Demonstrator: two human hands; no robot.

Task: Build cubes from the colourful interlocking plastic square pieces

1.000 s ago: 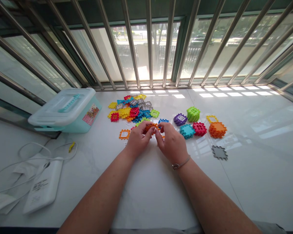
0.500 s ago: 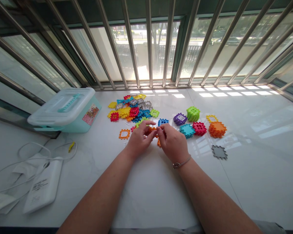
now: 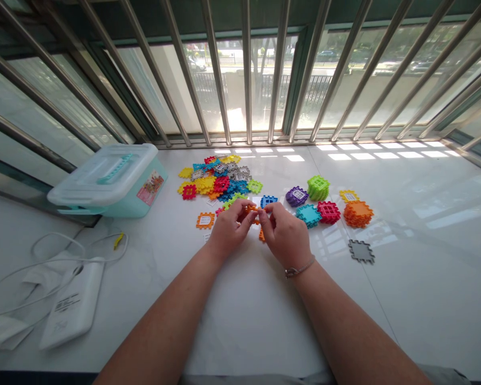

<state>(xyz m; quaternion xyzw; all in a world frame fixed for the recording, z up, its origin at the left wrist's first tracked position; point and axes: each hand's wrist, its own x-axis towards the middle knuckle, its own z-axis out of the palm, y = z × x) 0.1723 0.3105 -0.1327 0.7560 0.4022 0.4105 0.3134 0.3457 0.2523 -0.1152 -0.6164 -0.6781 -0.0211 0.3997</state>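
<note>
My left hand (image 3: 231, 227) and my right hand (image 3: 285, 233) meet over the white surface, both pinching a small orange interlocking tile (image 3: 252, 209) between thumbs and fingers. The fingers cover much of it. Just behind them lies a blue tile (image 3: 269, 201) with a window pattern. Another orange tile (image 3: 261, 235) shows partly beneath my right hand. To the left of my left hand, an orange framed tile (image 3: 205, 220) lies flat. Past my fingers spreads a mixed heap of coloured tiles (image 3: 220, 182), with a light green tile (image 3: 255, 186) at its right edge.
Stacks of purple (image 3: 296, 196), green (image 3: 318, 187), turquoise (image 3: 308, 215), red (image 3: 328, 212) and orange tiles (image 3: 358, 214) stand to the right, near a grey tile (image 3: 361, 251). At left are a lidded box (image 3: 104, 182), a white power bank (image 3: 72, 305) and cables. Metal bars (image 3: 246, 80) line the back.
The orange tile shows more clearly between my fingertips, seemingly tilted a little. Both hands stay nearly in place, and the whole view has shifted slightly.
</note>
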